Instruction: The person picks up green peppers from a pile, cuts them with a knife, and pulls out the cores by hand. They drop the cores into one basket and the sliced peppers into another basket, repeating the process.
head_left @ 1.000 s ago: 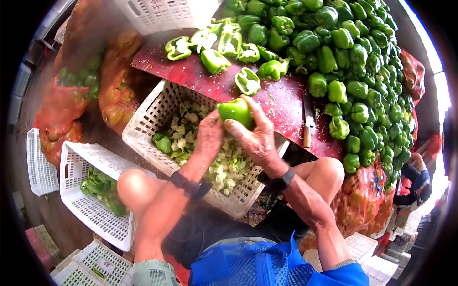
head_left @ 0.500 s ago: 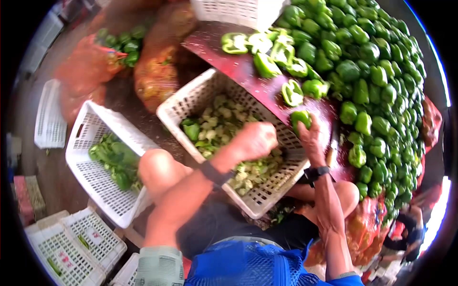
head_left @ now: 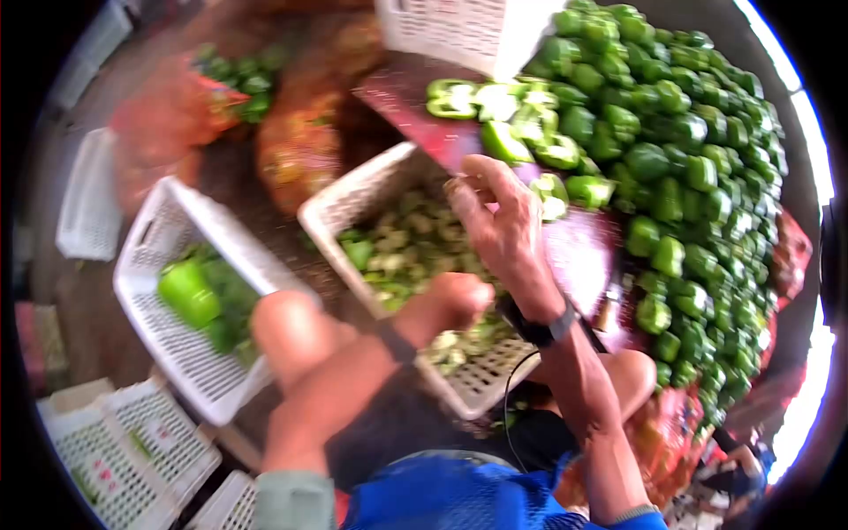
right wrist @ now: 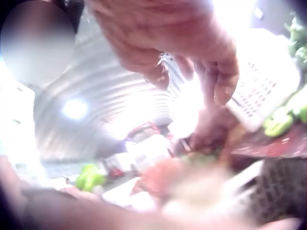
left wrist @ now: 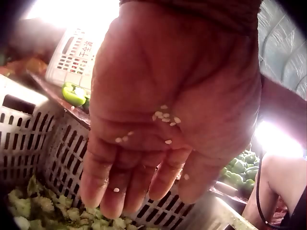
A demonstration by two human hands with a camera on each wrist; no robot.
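My left hand (head_left: 459, 299), blurred in the head view, hovers over a white crate (head_left: 371, 190) of pale pepper cores and trimmings. In the left wrist view its fingers extend, with several pale seeds stuck to the palm. My right hand (head_left: 503, 221) is raised over the crate's far right side, beside the red board (head_left: 574, 256). Its fingers are loosely bent around nothing, with seeds on them in the right wrist view. A bright green bell pepper (head_left: 188, 293) shows over the left white crate (head_left: 177, 362), among darker green ones.
Cut bell peppers (head_left: 503, 141) lie on the board, and a knife (head_left: 609, 305) rests at its right side. A large heap of green peppers (head_left: 671, 159) fills the right. Another white crate (head_left: 442, 31) stands behind. Mesh sacks (head_left: 300, 159) lie at the far left.
Half a second ago my right hand held a green pepper by the board; now it has let go and moved left. A bright pepper appears over the left crate. The left hand's fingers have straightened.
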